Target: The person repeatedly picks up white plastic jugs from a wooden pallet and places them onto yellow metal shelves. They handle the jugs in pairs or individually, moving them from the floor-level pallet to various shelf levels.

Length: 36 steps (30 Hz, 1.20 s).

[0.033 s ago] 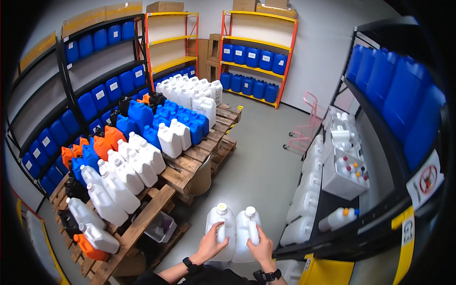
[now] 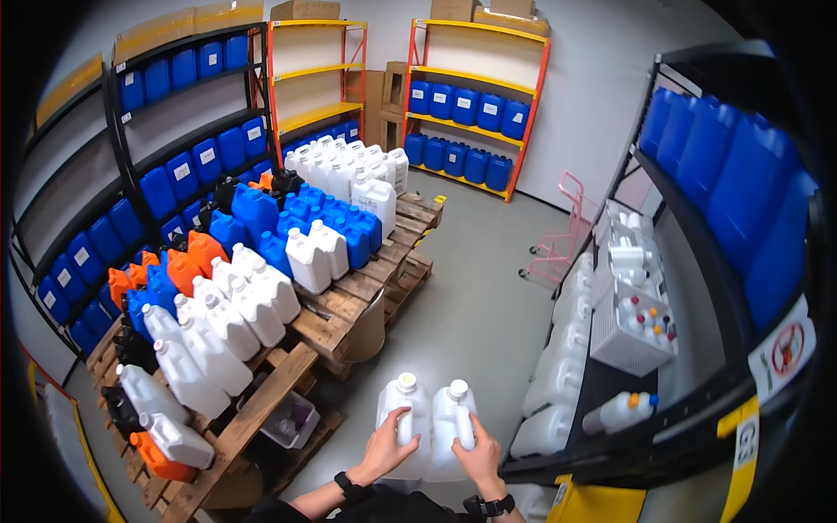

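Observation:
Two translucent white plastic jugs stand side by side at the lower middle, in front of my body, both upright and capped. My left hand [image 2: 390, 446] is closed around the handle of the left jug [image 2: 423, 429], which has a pale yellowish mark on its white cap. The right jug [image 2: 445, 429], with a plain white cap, has its handle in the grip of my right hand [image 2: 479, 451]. Both jugs' sides nearly touch. Their lower ends reach down between my wrists, and I cannot tell whether they rest on anything.
Left, wooden pallets [image 2: 277, 389] bear rows of white jugs [image 2: 255, 315], blue jugs [image 2: 257, 211] and orange jugs [image 2: 162, 457]. At right, a black shelf [image 2: 623, 383] holds a white basket [image 2: 617, 338] of bottles. Beyond stands a pink trolley [image 2: 558, 242].
The surroundings have shifted slightly in the picture, the pallets a little to the left. Both hands keep their grip on the jugs, almost unmoved.

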{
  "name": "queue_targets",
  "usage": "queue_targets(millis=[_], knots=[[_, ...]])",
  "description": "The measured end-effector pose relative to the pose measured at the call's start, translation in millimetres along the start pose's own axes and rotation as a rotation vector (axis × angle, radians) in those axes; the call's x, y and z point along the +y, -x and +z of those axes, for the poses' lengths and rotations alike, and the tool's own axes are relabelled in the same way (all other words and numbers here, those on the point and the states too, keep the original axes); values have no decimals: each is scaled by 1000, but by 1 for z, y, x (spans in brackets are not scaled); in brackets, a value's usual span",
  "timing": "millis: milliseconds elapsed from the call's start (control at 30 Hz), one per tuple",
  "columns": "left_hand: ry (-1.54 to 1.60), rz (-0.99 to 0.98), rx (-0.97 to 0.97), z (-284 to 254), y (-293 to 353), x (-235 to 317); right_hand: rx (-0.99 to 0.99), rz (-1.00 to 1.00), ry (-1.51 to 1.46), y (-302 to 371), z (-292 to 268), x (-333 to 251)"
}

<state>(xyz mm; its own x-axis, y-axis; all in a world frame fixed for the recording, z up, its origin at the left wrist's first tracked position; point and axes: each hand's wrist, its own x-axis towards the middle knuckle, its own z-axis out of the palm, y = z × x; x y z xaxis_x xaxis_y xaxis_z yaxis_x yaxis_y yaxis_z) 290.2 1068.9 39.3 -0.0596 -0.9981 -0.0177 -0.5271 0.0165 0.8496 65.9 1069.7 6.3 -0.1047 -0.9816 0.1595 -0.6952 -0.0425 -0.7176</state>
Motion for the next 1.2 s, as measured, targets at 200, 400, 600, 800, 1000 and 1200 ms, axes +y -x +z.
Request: queue_targets(millis=[200, 400, 600, 800, 1000, 1200], knots=[[27, 14, -42, -2, -166, 16, -7, 49, 17, -150, 0, 8], [27, 70, -72, 18, -314, 33, 95, 28, -16, -282, 4, 37], [-4, 83, -60, 51, -463, 38, 74, -11, -53, -426, 18, 93], [-33, -26, -4, 75, -600, 54, -65, 50, -107, -585, 13, 118], [-10, -101, 161, 72, -711, 62, -126, -170, -98, -735, 29, 120], [21, -216, 355, 59, -811, 32, -267, -334, -96, -879, 79, 98]])
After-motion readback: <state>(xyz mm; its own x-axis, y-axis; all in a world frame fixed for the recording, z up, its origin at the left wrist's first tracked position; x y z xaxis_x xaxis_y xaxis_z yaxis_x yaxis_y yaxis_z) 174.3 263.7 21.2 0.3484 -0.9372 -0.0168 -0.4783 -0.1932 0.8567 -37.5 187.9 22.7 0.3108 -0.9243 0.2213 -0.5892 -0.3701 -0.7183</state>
